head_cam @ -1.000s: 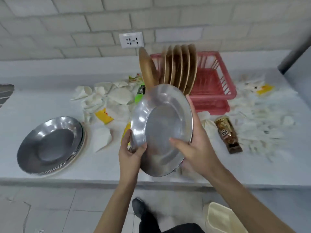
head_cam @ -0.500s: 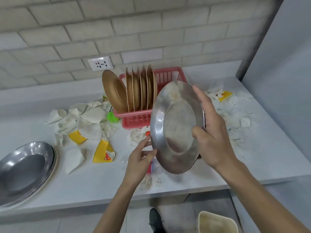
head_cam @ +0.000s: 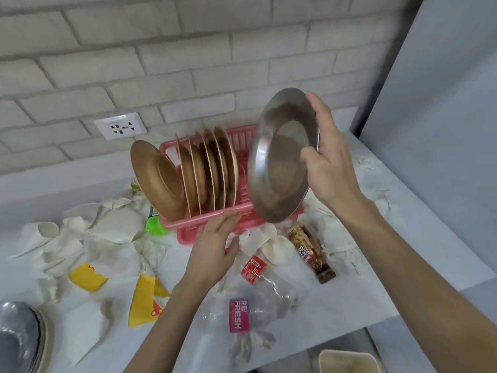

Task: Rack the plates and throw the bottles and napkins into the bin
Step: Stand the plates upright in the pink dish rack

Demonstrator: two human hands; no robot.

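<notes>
Fingers [head_cam: 317, 114] of the right hand [head_cam: 326, 162] clasp a round steel plate [head_cam: 282, 157], tilted on edge above the pink plastic rack [head_cam: 209, 224] at its 3 o'clock end. Left hand [head_cam: 215, 251] hovers spread and empty at the rack's 6 o'clock rim, over the napkin-strewn white bench [head_cam: 376, 278].

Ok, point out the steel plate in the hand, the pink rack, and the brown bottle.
steel plate [head_cam: 279, 168]: head view, on its inner bowl.
pink rack [head_cam: 204, 219]: head view, on its front rim.
brown bottle [head_cam: 309, 251]: head view, on its label, mid-body.
</notes>
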